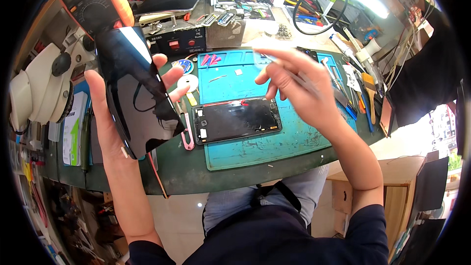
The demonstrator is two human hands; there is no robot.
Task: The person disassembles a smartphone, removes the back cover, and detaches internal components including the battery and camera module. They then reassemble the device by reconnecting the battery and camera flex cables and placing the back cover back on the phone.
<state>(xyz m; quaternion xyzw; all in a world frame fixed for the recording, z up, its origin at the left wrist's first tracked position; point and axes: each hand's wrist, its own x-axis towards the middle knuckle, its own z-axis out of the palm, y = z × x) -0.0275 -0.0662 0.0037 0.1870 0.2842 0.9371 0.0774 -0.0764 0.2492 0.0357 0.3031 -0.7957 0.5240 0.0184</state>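
My left hand (108, 118) holds a black smartphone (130, 93) upright at the left, its glossy face toward me and fingers around both sides. My right hand (299, 83) is raised over the blue mat (255, 152), pinching a slim, blurred grey tool (309, 86), perhaps tweezers. Below and between my hands, an opened black device panel (235, 121) lies on the mat, with a red strip along its upper edge. Pink-handled scissors (187, 137) lie just left of it, near a white spool (188, 82).
A white microscope (44, 83) and orange multimeter (88, 5) stand at left. A black power supply (174, 37) is behind the mat. Brushes (369, 93) and hand tools line the right. A black cable loop (314, 32) hangs at back, near shelves of tools and parts.
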